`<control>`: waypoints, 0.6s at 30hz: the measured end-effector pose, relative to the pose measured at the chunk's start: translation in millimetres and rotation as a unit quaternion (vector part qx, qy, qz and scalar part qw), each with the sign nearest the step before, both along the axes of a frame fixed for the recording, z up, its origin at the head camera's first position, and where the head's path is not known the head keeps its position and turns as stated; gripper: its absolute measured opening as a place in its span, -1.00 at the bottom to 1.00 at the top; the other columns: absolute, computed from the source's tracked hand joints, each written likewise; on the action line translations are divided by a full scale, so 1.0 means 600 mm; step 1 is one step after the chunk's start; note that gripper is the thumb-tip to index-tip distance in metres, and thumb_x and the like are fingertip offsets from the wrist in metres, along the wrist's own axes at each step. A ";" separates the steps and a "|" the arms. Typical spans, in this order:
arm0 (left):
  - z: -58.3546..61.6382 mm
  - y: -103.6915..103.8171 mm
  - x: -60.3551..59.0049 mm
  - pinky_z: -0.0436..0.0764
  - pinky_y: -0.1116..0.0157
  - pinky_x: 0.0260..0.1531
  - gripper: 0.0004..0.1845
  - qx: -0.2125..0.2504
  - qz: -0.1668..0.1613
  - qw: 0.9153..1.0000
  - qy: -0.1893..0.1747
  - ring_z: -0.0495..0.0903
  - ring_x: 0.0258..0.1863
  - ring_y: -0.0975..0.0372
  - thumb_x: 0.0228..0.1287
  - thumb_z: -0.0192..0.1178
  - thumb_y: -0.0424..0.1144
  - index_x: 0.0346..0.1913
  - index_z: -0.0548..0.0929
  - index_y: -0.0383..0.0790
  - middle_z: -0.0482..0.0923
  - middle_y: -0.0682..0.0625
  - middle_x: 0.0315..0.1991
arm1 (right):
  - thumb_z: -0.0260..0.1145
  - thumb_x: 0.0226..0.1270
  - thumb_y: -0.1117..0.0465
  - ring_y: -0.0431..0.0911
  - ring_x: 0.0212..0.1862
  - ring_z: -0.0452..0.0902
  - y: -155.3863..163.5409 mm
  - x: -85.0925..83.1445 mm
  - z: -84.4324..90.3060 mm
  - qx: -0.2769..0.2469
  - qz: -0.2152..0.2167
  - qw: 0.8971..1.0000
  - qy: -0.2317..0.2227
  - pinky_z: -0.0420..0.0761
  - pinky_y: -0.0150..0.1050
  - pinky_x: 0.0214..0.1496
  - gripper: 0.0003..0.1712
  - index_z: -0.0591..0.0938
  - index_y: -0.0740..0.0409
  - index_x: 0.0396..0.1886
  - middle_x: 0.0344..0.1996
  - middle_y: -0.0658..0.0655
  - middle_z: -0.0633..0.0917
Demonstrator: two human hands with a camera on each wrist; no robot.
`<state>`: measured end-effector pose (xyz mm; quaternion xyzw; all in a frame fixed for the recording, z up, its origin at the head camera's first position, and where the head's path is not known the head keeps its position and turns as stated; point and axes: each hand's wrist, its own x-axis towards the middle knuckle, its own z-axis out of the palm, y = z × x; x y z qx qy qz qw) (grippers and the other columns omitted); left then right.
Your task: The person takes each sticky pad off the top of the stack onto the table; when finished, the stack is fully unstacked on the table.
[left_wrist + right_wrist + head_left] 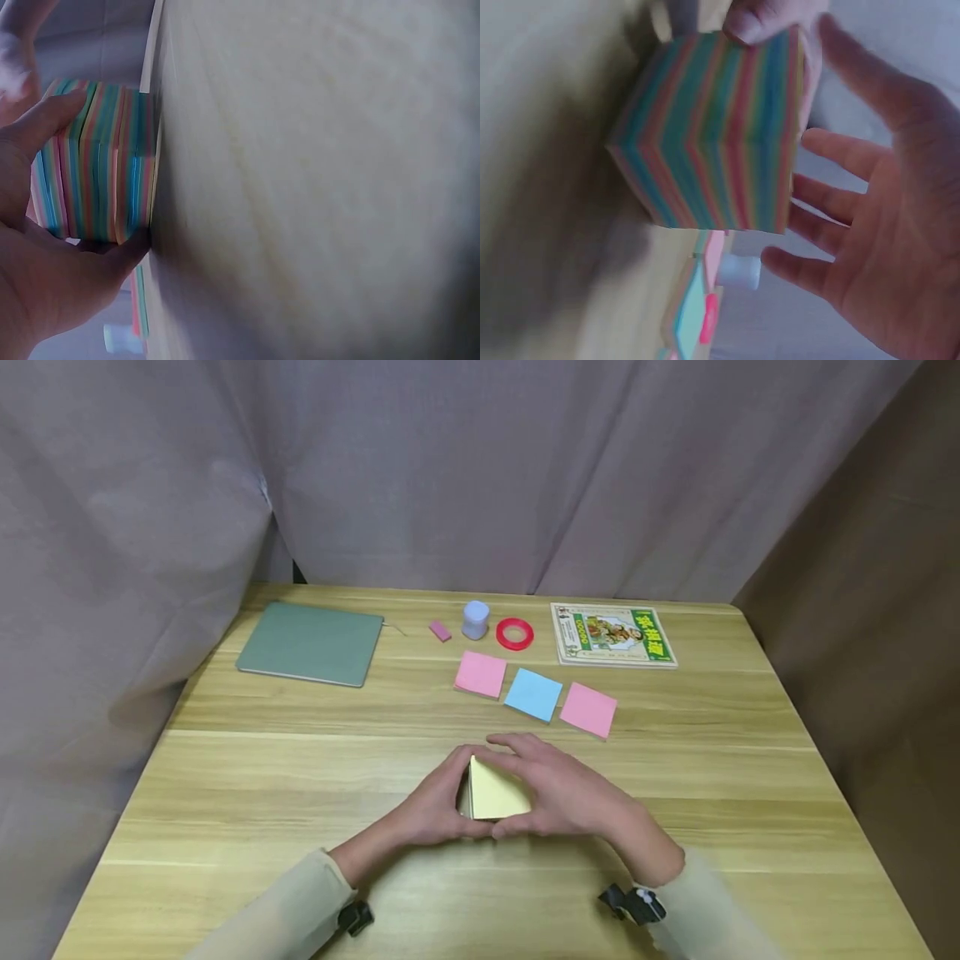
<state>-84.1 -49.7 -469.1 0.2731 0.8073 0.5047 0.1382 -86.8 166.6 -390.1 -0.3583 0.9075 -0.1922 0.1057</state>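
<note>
Left hand (pixel 431 810) grips striped note block (pixel 495 792) on worktop (pixel 225 777); right hand (pixel 558 789) spread over it, fingers loose. Pink note (pixel 481 674), blue note (pixel 533 694), second pink note (pixel 588 709) just beyond.

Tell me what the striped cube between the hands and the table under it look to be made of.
Rainbow-striped cube-shaped paper note block: apparently stacked paper sheets; thin coloured layers show on its matte sides, with a yellow top sheet. The left hand grips it.
Light wooden table: wood or wood-look laminate; grain lines and a mild sheen, so which one is unclear.
</note>
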 end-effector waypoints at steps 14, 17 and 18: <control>-0.001 -0.001 -0.001 0.44 0.16 0.13 -0.01 -0.005 0.003 1.000 -0.008 0.41 0.06 0.24 -0.17 0.62 -0.15 0.35 0.25 -0.01 0.35 0.11 0.19 | 0.59 -0.02 -0.05 -0.14 0.28 0.31 0.009 0.018 -0.022 -0.040 -0.025 0.998 0.036 0.46 -0.10 0.21 -0.09 0.46 -0.03 0.38 0.29 -0.04 0.42; -0.002 -0.001 -0.001 0.40 0.17 0.17 -0.02 -0.009 0.002 1.000 -0.007 0.39 0.09 0.24 -0.15 0.61 -0.15 0.35 0.25 -0.04 0.34 0.10 0.20 | 0.59 -0.02 -0.05 -0.11 0.26 0.34 0.028 0.016 -0.014 -0.056 -0.064 0.996 0.021 0.46 -0.04 0.18 -0.08 0.45 -0.09 0.39 0.30 -0.05 0.41; -0.002 0.000 -0.001 0.39 0.17 0.18 -0.02 -0.009 0.002 1.000 -0.008 0.38 0.10 0.24 -0.15 0.61 -0.15 0.34 0.25 -0.05 0.34 0.10 0.20 | 0.60 -0.02 -0.04 -0.08 0.27 0.34 0.039 0.013 -0.010 -0.065 -0.084 0.994 0.015 0.46 0.00 0.18 -0.08 0.44 -0.10 0.39 0.31 -0.05 0.41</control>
